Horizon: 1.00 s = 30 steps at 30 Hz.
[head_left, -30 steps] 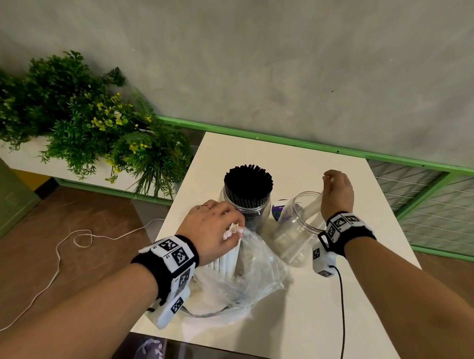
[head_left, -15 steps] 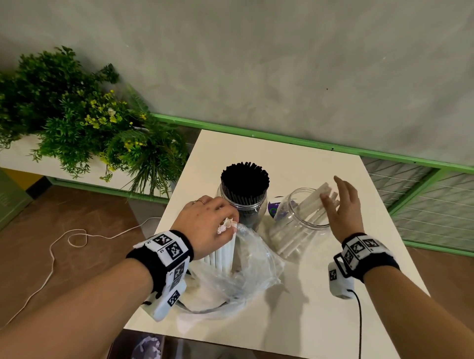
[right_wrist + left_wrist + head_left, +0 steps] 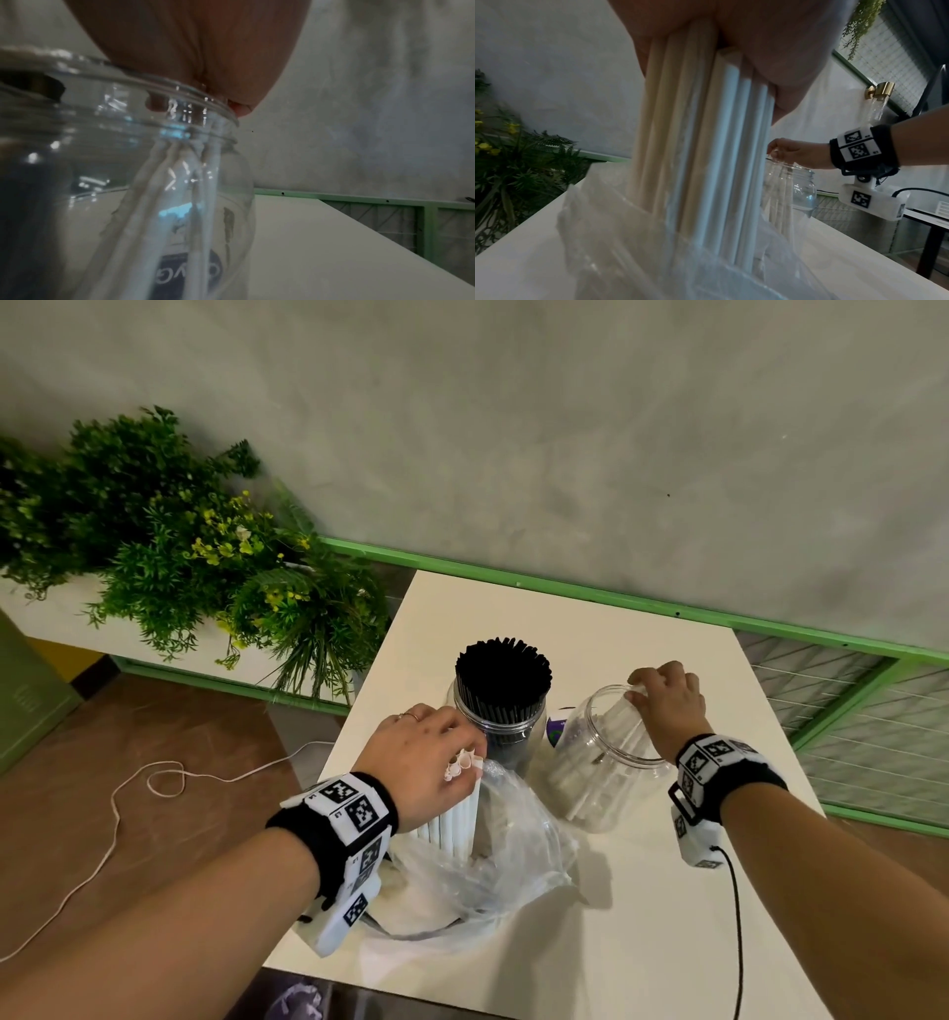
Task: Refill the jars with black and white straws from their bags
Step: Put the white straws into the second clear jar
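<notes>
My left hand (image 3: 431, 762) grips the top of a bundle of white straws (image 3: 457, 806) that stands upright in a crumpled clear plastic bag (image 3: 503, 860). The left wrist view shows the same bundle (image 3: 700, 142) running from my fingers down into the bag (image 3: 654, 253). Right behind the hand stands a jar packed with black straws (image 3: 502, 683). My right hand (image 3: 662, 695) curls over the far rim of the clear jar (image 3: 598, 762), which tilts toward me. A few white straws (image 3: 203, 203) inside it lean up to the rim under my fingers.
The white table (image 3: 642, 916) stands against a grey wall with a green rail (image 3: 565, 593). Potted green plants (image 3: 179, 557) sit left of the table. A white cord (image 3: 128, 793) lies on the brown floor at the left. A black cable (image 3: 737, 942) hangs from my right wrist.
My right hand, open beside the jar half a second ago, has come back and gripped its rim. The straws that stuck out are now down inside. My left hand still holds the bundle.
</notes>
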Each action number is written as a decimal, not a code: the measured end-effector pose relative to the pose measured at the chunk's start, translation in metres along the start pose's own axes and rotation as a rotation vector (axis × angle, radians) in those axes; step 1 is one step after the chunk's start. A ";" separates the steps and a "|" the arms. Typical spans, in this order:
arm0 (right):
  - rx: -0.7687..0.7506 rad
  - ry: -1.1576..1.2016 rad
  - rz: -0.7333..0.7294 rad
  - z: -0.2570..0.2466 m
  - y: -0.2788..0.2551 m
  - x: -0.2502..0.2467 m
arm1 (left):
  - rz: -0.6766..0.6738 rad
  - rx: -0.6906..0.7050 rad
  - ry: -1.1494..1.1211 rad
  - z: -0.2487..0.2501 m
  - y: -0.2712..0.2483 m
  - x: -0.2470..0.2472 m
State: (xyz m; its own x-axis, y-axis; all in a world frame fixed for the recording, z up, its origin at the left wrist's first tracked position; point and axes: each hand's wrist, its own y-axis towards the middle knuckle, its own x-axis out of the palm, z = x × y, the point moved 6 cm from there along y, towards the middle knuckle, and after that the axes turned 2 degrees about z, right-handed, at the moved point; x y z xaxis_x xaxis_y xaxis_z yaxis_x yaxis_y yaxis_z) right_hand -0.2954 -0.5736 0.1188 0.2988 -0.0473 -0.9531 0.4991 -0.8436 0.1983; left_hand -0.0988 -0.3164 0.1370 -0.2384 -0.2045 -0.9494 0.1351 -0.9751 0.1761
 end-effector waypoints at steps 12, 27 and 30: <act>-0.084 0.079 0.011 0.001 0.007 -0.001 | -0.010 0.005 -0.013 0.001 0.001 -0.002; -0.213 0.307 0.353 -0.052 -0.048 -0.044 | -0.021 -0.026 -0.021 -0.002 0.001 -0.002; -0.384 0.551 0.185 -0.107 -0.088 -0.029 | -0.036 -0.029 -0.040 -0.004 0.000 -0.002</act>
State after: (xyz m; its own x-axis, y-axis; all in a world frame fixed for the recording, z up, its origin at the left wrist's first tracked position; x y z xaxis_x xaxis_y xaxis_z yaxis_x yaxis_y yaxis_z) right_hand -0.2612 -0.4414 0.1538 0.7255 0.1922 -0.6609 0.6220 -0.5942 0.5100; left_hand -0.0945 -0.3154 0.1381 -0.2814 -0.1734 -0.9438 0.1539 -0.9790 0.1340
